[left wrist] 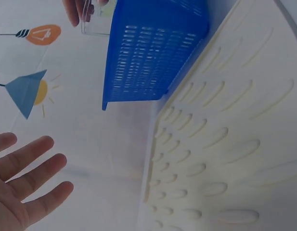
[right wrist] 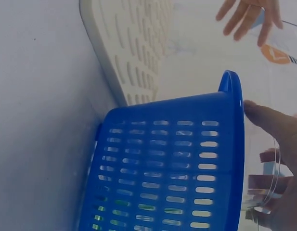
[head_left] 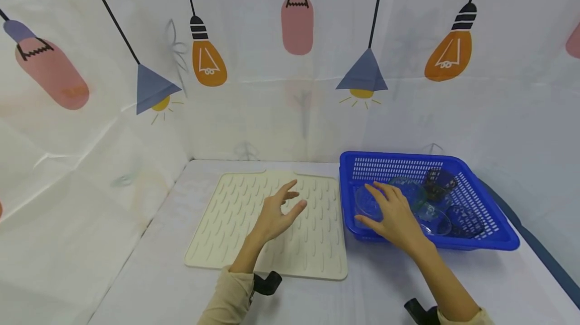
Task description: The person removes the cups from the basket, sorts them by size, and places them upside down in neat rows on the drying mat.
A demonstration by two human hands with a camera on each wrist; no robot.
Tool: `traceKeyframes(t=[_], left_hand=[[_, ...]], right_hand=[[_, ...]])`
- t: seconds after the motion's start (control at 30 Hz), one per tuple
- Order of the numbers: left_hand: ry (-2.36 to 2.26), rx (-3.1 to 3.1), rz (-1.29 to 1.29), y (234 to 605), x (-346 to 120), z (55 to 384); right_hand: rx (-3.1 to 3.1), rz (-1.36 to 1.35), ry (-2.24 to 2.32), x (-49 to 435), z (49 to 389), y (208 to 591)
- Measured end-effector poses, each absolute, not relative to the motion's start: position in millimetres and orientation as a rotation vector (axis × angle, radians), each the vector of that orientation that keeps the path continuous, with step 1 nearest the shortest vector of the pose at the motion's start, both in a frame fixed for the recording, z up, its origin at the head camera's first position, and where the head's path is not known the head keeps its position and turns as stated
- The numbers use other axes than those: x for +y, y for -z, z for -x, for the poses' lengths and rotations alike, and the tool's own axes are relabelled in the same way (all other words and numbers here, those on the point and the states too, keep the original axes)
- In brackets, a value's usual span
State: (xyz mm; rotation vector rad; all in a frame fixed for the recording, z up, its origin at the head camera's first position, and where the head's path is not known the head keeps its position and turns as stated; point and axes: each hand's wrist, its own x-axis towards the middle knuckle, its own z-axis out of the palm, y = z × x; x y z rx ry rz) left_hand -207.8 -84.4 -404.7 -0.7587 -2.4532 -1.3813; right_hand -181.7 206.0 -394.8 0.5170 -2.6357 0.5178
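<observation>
A blue plastic basket point(head_left: 494, 242) holds several clear and dark glass-like vessels. Over its left part is my right hand point(head_left: 399, 216), thumb and fingers spread around a clear vessel point(head_left: 366, 201). From the left wrist view, fingers show on both sides of this see-through, straight-walled vessel point(left wrist: 95, 26), raised above the basket rim. Its exact kind is unclear. My left hand point(head_left: 275, 216) hovers above the cream ridged mat point(head_left: 213, 244), fingers apart and nothing held. The left wrist view also shows the fingers of that hand point(left wrist: 32, 173) extended.
Inside the basket are a clear bowl point(head_left: 435, 224), a greenish bowl point(head_left: 410, 189), a dark patterned vessel point(head_left: 437, 184) and another dark vessel point(head_left: 466, 221). The mat lies left of the basket. A white sheet printed with lamps point(head_left: 254, 123) hangs behind the table.
</observation>
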Motion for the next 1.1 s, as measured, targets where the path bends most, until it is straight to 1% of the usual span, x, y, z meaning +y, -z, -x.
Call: traceKeyframes(t=[0.2, 0.43, 0.67, 0.9, 1.1], left_hand=[[1.430, -2.413, 0.806, 404, -81, 209], [1.472, -2.404, 0.831, 408, -78, 210], [1.475, -2.433, 0.855, 408, -75, 210], [1.493, -2.438, 0.873, 408, -74, 208], [1.506, -2.435, 0.873, 408, -76, 207]], right_hand=[[-2.750, -0.511, -0.490, 211, 185, 390], [-2.857, -0.570, -0.383, 218, 191, 377], [-2.936, -0.555, -0.297, 220, 198, 367], [-2.907, -0.493, -0.310, 220, 202, 375], [-2.772, -0.500, -0.549, 221, 202, 387]])
